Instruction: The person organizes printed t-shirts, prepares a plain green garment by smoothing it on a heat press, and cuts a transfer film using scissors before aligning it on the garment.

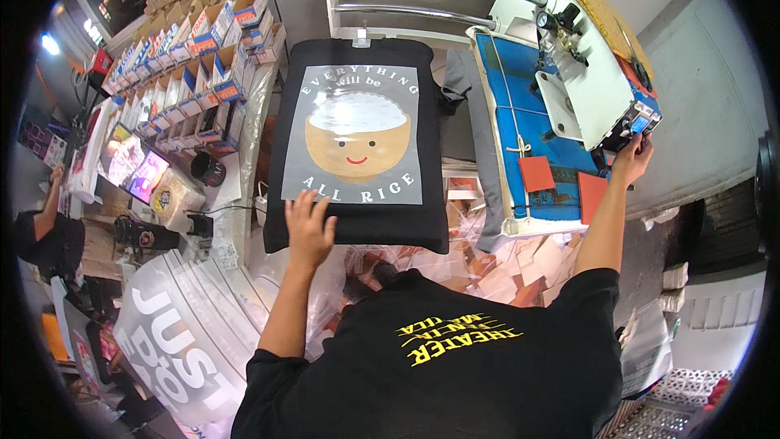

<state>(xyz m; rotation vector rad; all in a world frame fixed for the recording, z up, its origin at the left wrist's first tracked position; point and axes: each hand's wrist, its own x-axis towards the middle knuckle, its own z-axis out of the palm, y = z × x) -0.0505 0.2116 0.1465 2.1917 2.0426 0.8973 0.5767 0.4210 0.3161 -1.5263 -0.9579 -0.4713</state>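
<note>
A black T-shirt (437,155) is stretched flat over a board in front of me. On it lies a clear film (416,140) with a smiling rice-bowl picture and white lettering. My left hand (310,229) rests at the film's lower left edge, fingers spread and nothing held. On the right, my right hand (632,160) reaches up to the heat press's control box (639,122), its fingers bent against the lit panel. The white heat press (561,65) is swung over a blue surface (520,114) beside the board.
Small boxes (199,73) fill the shelf table at left, near a lit screen (134,164) and a black mug (209,169). Red squares (536,173) lie on the blue surface. Paper scraps (487,268) cover the floor below. A large plastic bag (179,333) stands lower left; another person (50,232) is at far left.
</note>
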